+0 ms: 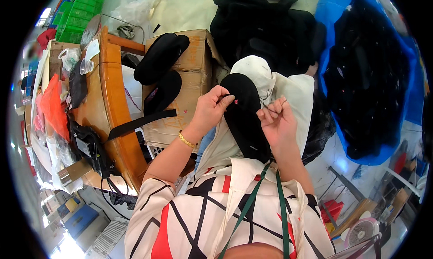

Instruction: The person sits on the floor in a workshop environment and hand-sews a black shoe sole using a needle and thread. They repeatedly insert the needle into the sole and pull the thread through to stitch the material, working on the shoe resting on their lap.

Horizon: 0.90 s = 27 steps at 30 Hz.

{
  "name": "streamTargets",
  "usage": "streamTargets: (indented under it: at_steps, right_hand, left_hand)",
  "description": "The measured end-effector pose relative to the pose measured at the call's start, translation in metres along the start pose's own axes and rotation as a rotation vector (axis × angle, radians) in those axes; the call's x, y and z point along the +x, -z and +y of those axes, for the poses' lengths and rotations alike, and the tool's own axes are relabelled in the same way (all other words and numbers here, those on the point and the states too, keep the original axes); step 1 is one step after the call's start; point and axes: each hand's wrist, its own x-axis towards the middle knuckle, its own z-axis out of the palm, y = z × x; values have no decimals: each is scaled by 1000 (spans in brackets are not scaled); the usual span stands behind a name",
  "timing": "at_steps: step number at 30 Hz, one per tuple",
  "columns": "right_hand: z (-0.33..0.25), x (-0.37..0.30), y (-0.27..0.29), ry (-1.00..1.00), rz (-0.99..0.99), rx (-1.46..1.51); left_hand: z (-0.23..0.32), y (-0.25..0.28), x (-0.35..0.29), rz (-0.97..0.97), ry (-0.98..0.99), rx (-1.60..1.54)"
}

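Across my lap, on a white cloth (297, 96), lies a long black cloth shoe (246, 123) with a rounded end. A small red ornament (236, 102) sits near that end. My left hand (211, 106) pinches the shoe's edge with thumb and forefinger, right beside the ornament. To the right of the shoe, my right hand (278, 121) is closed, its fingertips pinching a thin dark thread (268, 96) that loops above them. Whether a needle is in those fingers is too small to tell.
Two more black shoes (161, 58) rest on a cardboard box (194, 47) at the left, beside a wooden table (110, 78). A dark pile (266, 24) lies ahead. Black items fill a blue bag (329, 15) on the right. A pink fan (362, 231) stands at lower right.
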Motion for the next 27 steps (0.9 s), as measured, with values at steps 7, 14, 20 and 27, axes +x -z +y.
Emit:
streamTargets:
  at_steps: [7, 14, 20, 27]
  right_hand:
    - [-28, -19, -23, 642, 56, -1309]
    - [-114, -78, 30, 423, 134, -1946]
    - [-96, -63, 10, 374, 305, -1607]
    - [-30, -10, -28, -9, 43, -1104]
  left_hand:
    - [13, 0, 0, 147, -311, 536]
    - [28, 0, -4, -23, -349, 541]
    - [73, -11, 9, -131, -202, 872]
    - [65, -21, 21, -20, -161, 924]
